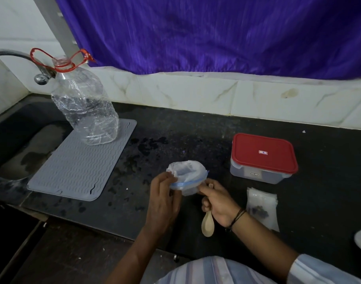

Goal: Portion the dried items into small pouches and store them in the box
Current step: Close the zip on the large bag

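With your left hand [162, 196] gripping the open pouch [186, 178] mouth-up and your right hand [220, 203] pinching its rim while grasping the spoon [208, 224], the lidded box [263, 158] sits right, nearer your right hand.

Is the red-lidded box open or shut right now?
Shut. The red lid sits flat on the clear box, covering its whole top. Whether its side clips are latched cannot be told.

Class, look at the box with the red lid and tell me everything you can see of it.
The box is rectangular with rounded corners: a clear plastic body under a red lid bearing a small white label. The lid is on. It stands flat on the dark counter, right of the hands, behind a stack of pouches. Nothing touches it.
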`<state>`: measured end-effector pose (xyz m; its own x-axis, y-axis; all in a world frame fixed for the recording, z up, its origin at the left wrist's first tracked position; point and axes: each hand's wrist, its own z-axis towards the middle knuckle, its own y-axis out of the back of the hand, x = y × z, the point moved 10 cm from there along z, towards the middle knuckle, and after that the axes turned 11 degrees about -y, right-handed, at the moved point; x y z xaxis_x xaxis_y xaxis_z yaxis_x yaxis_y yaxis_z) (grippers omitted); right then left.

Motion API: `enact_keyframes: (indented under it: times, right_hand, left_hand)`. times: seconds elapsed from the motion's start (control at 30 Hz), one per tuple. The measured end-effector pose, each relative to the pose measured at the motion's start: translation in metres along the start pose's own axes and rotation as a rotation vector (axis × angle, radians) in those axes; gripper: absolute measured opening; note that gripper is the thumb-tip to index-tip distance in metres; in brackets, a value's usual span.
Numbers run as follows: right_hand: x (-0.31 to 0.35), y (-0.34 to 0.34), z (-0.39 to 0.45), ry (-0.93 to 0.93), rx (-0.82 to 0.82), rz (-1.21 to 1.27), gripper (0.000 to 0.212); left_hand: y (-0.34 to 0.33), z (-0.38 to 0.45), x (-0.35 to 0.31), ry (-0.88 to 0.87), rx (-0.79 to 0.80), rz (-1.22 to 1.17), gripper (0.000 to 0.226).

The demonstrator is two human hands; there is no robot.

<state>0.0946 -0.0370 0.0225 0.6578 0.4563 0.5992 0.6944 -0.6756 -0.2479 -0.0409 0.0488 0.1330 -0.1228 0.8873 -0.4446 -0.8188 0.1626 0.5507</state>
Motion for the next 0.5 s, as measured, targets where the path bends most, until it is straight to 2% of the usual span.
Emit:
enact_keyframes:
  times: [0.1,0.3,0.37,0.5]
  right_hand:
    - [0.007,0.006,0.001,0.071,-0.021,0.02,0.023]
    - [0.012,0.029,0.002,0.167,-0.229,-0.156,0.037]
    - [0.015,0.035,0.004,0.237,-0.292,-0.214,0.04]
    - [0.018,0.038,0.003,0.291,-0.351,-0.261,0.037]
  left_hand:
    - [0.001,-0.001,-0.005,-0.032,0.011,-0.009,0.024]
    - [0.008,0.003,-0.022,-0.182,0.063,-0.138,0.025]
    - [0.012,0.002,-0.021,-0.15,0.051,-0.185,0.026]
    - [0.015,0.006,-0.005,0.028,0.008,-0.303,0.032]
